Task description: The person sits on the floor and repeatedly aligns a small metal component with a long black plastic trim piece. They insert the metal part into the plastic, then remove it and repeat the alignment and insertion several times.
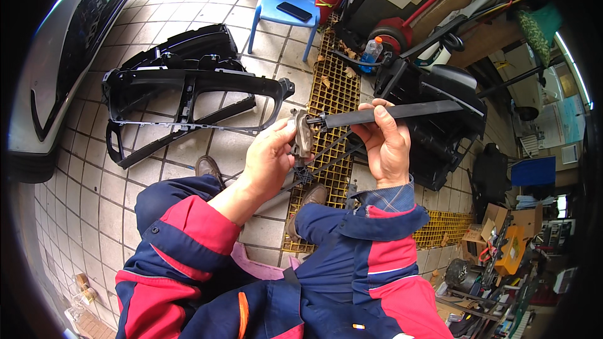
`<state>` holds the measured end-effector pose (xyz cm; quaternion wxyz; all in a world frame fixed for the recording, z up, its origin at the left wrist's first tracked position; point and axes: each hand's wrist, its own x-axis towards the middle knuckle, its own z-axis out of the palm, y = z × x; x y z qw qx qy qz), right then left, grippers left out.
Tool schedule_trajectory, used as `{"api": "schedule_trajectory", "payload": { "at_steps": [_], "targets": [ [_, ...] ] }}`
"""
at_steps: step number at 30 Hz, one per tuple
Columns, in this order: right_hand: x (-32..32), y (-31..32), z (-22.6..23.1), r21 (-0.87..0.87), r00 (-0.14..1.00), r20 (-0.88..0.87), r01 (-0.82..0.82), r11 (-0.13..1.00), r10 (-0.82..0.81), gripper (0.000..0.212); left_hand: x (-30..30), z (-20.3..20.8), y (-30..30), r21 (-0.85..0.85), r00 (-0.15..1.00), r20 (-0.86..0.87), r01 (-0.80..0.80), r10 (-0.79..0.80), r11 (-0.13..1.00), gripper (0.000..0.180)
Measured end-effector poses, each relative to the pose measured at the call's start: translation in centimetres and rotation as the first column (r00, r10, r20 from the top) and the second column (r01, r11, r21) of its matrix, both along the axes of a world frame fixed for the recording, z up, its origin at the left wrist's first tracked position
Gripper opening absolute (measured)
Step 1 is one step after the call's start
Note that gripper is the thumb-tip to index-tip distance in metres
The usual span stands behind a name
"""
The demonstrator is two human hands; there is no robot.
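Observation:
In front of me my left hand [267,158] grips a small grey-brown bracket-like part [303,137] between thumb and fingers. My right hand [384,141] is closed on a long, flat black bar [424,110], thumb on the near side. The bar stretches away to the right of that hand. Its narrow left end meets the grey-brown part or lies right against it; I cannot tell whether they are joined. Below the left hand's part hangs a dark piece [304,176], along with thin dark rods or cables.
Large black plastic car panels [188,97] lie on the tiled floor at left, beside a white car [47,81]. A yellow floor grating [333,81] runs between my feet. A blue chair [292,6] holds a phone. More black parts [433,144] and boxes [480,238] fill the right.

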<state>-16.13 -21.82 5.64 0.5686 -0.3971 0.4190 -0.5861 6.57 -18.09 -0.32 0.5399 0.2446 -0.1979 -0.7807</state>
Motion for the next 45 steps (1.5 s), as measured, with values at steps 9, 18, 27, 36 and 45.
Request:
{"api": "schedule_trajectory", "payload": {
  "at_steps": [9,18,27,36,45],
  "targets": [
    [0.46,0.25,0.45,-0.089,0.996,-0.075,-0.055,0.995,0.048,0.043,0.01,-0.64,0.09,0.039,1.000,-0.020,-0.014,0.015,0.999,0.032],
    [0.36,0.09,-0.05,-0.176,0.971,-0.194,-0.173,0.969,0.138,0.053,0.06,-0.83,-0.16,0.043,0.999,0.015,-0.032,0.032,0.999,0.026],
    [0.70,0.22,-0.10,-0.166,0.972,-0.212,-0.138,0.976,0.101,0.053,0.00,-0.93,-0.20,0.044,0.999,0.014,-0.044,0.044,0.998,0.025],
    [0.42,0.06,-0.26,-0.101,0.969,-0.234,-0.107,0.989,0.081,0.051,-0.11,-1.03,-0.25,0.040,0.999,0.016,-0.045,0.045,0.998,0.023],
    [0.56,0.28,-0.01,-0.101,0.974,-0.202,-0.123,0.987,0.101,0.047,0.03,-0.84,-0.25,0.035,0.998,-0.006,-0.057,0.057,0.998,0.023]
  ]
}}
